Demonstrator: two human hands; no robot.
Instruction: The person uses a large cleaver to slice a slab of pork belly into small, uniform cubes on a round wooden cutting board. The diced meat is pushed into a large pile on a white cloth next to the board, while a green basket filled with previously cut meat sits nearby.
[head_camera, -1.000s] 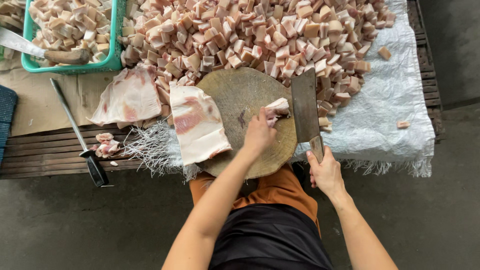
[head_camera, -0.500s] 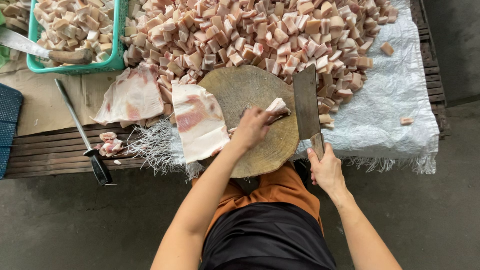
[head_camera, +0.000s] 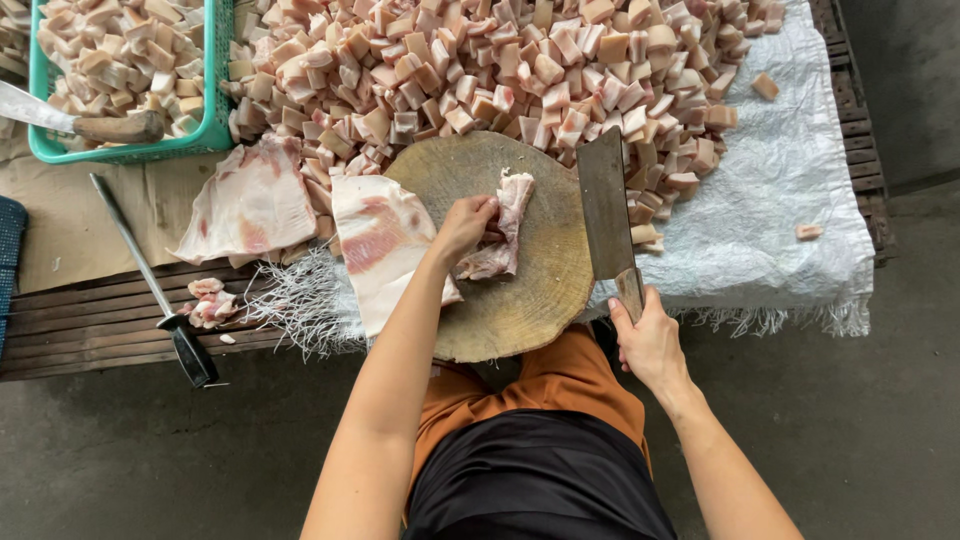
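A round wooden chopping block (head_camera: 520, 300) lies in front of me. My left hand (head_camera: 465, 225) grips a strip of raw pork (head_camera: 508, 225) lying on the block's middle. My right hand (head_camera: 648, 340) holds the handle of a cleaver (head_camera: 605, 210), whose blade rests flat at the block's right edge, pointing away from me. A large slab of pork with skin (head_camera: 375, 240) drapes over the block's left edge.
A big heap of pork cubes (head_camera: 500, 70) covers the white woven sheet (head_camera: 790, 210) behind the block. A green basket (head_camera: 210, 120) of cubes with a knife on it stands at the back left. Another pork slab (head_camera: 250, 205) and a sharpening steel (head_camera: 150, 285) lie left.
My left hand has pulled the pork strip from the block's right side toward its middle. The cleaver stays at the right edge, shifted slightly.
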